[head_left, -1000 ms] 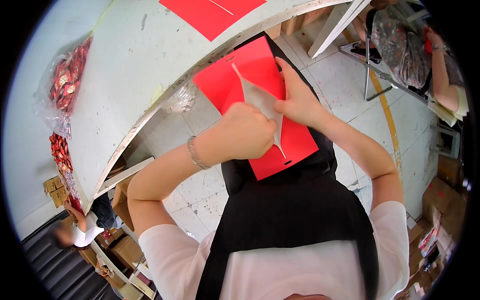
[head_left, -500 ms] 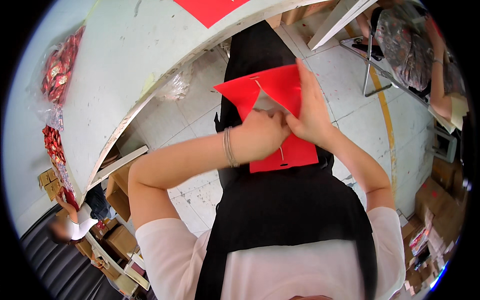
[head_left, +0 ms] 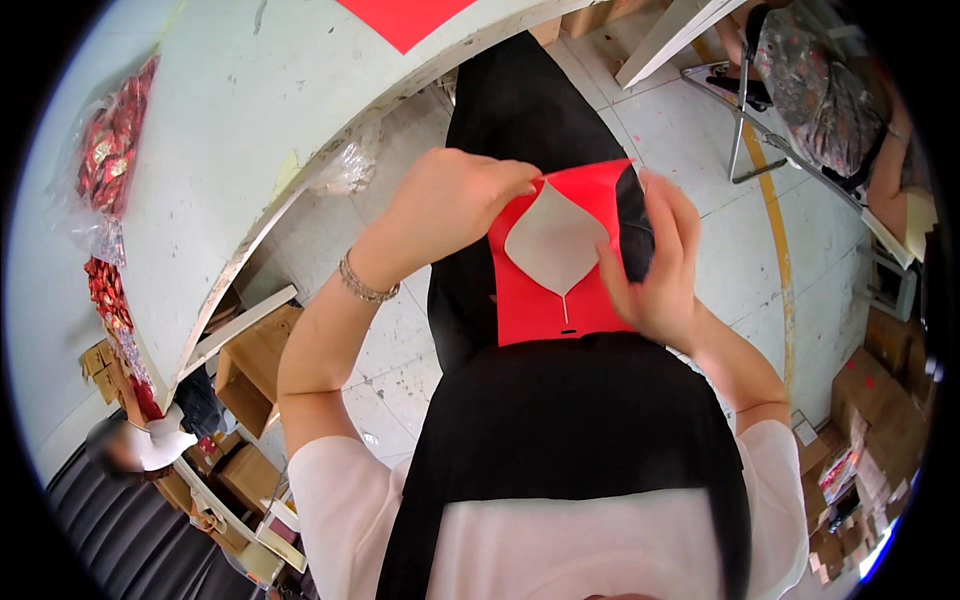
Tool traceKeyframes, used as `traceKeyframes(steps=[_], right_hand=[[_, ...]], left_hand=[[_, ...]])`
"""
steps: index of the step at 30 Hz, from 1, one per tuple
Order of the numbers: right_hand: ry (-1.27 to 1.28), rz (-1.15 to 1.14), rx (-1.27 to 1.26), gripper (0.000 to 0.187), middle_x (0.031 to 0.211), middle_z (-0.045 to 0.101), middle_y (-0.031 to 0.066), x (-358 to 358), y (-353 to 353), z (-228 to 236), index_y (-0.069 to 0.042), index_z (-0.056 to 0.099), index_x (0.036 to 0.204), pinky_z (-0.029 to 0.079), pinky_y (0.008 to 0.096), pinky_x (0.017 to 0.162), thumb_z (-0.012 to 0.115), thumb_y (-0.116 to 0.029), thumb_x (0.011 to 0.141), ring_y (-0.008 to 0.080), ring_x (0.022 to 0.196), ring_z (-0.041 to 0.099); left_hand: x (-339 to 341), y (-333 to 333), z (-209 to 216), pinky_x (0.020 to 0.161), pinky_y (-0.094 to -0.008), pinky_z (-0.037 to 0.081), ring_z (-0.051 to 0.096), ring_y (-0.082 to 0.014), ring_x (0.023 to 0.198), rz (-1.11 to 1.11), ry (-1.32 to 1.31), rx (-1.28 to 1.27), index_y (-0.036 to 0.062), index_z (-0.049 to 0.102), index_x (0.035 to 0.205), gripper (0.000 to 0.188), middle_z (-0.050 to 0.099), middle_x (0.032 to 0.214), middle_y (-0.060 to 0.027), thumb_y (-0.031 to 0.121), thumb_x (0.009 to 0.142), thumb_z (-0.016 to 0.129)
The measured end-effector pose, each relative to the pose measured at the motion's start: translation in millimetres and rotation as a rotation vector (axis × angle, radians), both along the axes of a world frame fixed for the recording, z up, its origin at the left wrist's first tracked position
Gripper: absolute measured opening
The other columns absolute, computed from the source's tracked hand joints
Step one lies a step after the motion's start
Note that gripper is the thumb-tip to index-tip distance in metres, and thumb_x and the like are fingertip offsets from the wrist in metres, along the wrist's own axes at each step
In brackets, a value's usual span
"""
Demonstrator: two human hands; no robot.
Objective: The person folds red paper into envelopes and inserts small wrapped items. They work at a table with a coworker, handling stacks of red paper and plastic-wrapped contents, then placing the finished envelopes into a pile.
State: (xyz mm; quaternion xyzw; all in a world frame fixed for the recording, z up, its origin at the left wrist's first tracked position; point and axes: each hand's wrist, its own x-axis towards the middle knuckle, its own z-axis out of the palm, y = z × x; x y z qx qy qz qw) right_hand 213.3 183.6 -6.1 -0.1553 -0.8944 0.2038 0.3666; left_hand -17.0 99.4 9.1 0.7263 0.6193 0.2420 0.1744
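A red paper piece [head_left: 522,310] lies over the black apron [head_left: 570,420] on my lap. A pale grey leaf-shaped area [head_left: 555,240] shows in its middle, with a thin slit below it and a small dark slot near its lower edge. My left hand [head_left: 450,200] pinches the paper piece at its upper left edge; a bracelet is on that wrist. At the right edge my right hand [head_left: 665,265] has its fingers curved and apart. Its thumb touches the paper beside the grey area.
Another red sheet [head_left: 408,15] lies on the curved white table [head_left: 250,110] ahead. Bags of red-and-gold wrapped pieces [head_left: 112,150] are at far left. Cardboard boxes [head_left: 255,365] stand below the table. One person [head_left: 150,445] is at lower left; another sits on a folding chair [head_left: 740,130] at upper right.
My left hand has left the middle of the paper piece and moved up to its upper left edge. The grey area shows more widely. My right hand has shifted down and right, fingers spread.
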Motion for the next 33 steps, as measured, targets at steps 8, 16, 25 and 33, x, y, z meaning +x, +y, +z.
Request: traceKeyframes(steps=[8, 16, 25, 33], right_hand=[[-0.659, 0.203, -1.573, 0.044, 0.106, 0.055, 0.0193, -50.5, -35.1, -29.1, 0.009, 0.048, 0.111, 0.046, 0.0345, 0.084, 0.061, -0.009, 0.074, 0.0252, 0.098, 0.056], [-0.765, 0.259, -1.765, 0.035, 0.087, 0.058, 0.0151, -55.0, -41.0, -8.1, 0.008, 0.056, 0.101, 0.046, 0.0315, 0.076, 0.06, -0.006, 0.07, 0.0224, 0.087, 0.057], [-0.205, 0.5, -0.263, 0.032, 0.104, 0.061, 0.017, -36.1, 2.1, 29.5, 0.001, 0.058, 0.104, 0.048, 0.038, 0.081, 0.063, -0.001, 0.073, 0.0298, 0.094, 0.06], [-0.676, 0.398, -0.164, 0.008, 0.075, 0.062, 0.012, -38.4, 56.3, 11.9, -0.004, 0.056, 0.088, 0.045, 0.0419, 0.06, 0.057, -0.012, 0.086, 0.0325, 0.073, 0.06]], left_hand=[[1.8, 16.1, 3.9, 0.051, -0.0353, 0.046, 0.059, -0.0316, 0.057, -0.005, 0.076, -0.045, 0.0037, 0.067, 0.088, 0.01, 0.061, 0.068, -0.0155, 0.012, 0.085, 0.062], [-0.4, 6.6, 5.6, 0.049, -0.0352, 0.044, 0.057, -0.0315, 0.055, -0.016, -0.037, -0.053, 0.0021, 0.067, 0.088, 0.009, 0.06, 0.065, -0.0156, 0.009, 0.082, 0.063], [2.8, -12.0, 8.2, 0.052, -0.0355, 0.046, 0.059, -0.0311, 0.059, -0.023, -0.111, -0.13, 0.005, 0.067, 0.091, 0.011, 0.061, 0.068, -0.0141, 0.007, 0.082, 0.063], [49.1, -21.9, 25.7, 0.073, -0.0359, 0.056, 0.068, -0.0321, 0.083, 0.059, 0.044, 0.303, -0.0017, 0.066, 0.092, 0.018, 0.068, 0.09, -0.0135, -0.006, 0.075, 0.061]])
